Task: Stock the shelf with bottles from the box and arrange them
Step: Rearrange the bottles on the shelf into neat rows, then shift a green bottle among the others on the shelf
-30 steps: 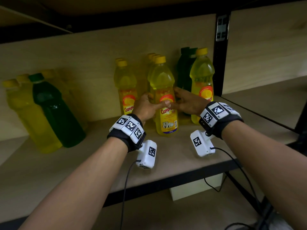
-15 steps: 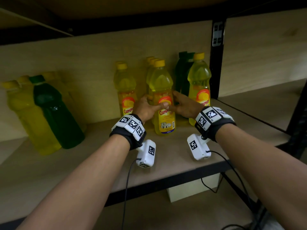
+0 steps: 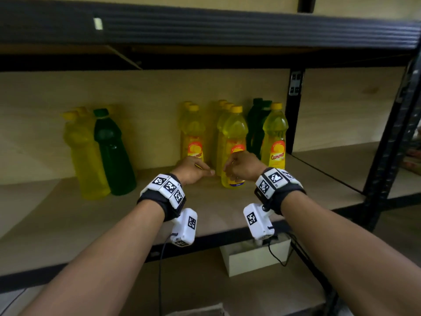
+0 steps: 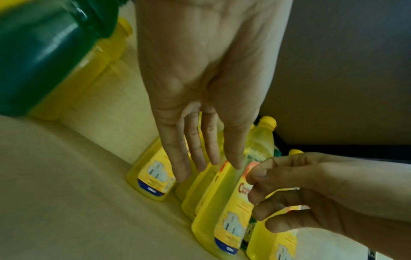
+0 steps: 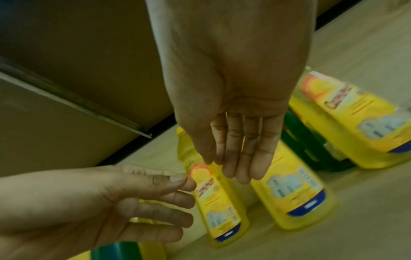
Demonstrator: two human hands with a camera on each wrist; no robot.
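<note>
Yellow bottles with orange labels stand in rows at the back right of the wooden shelf (image 3: 68,220). The front bottle of the middle row (image 3: 232,133) (image 4: 224,211) (image 5: 293,193) stands upright on its own. My left hand (image 3: 202,171) (image 4: 206,163) hovers just left of its base, fingers straight and empty. Just in front of that bottle is my right hand (image 3: 232,165) (image 5: 238,168), relaxed and holding nothing. Neither hand touches a bottle. A yellow row (image 3: 193,137) stands to the left, dark green bottles (image 3: 257,128) and one more yellow bottle (image 3: 274,133) to the right.
Farther left stand a large green bottle (image 3: 111,153) and large yellow bottles (image 3: 84,160). A black upright post (image 3: 293,110) bounds the bay on the right, and a black shelf beam (image 3: 205,28) runs overhead. A cream box (image 3: 255,258) sits under the shelf.
Both hands have let go of the front middle yellow bottle and drawn back slightly toward the shelf's front. The bottle stays standing. The head view has pulled back and tilted up.
</note>
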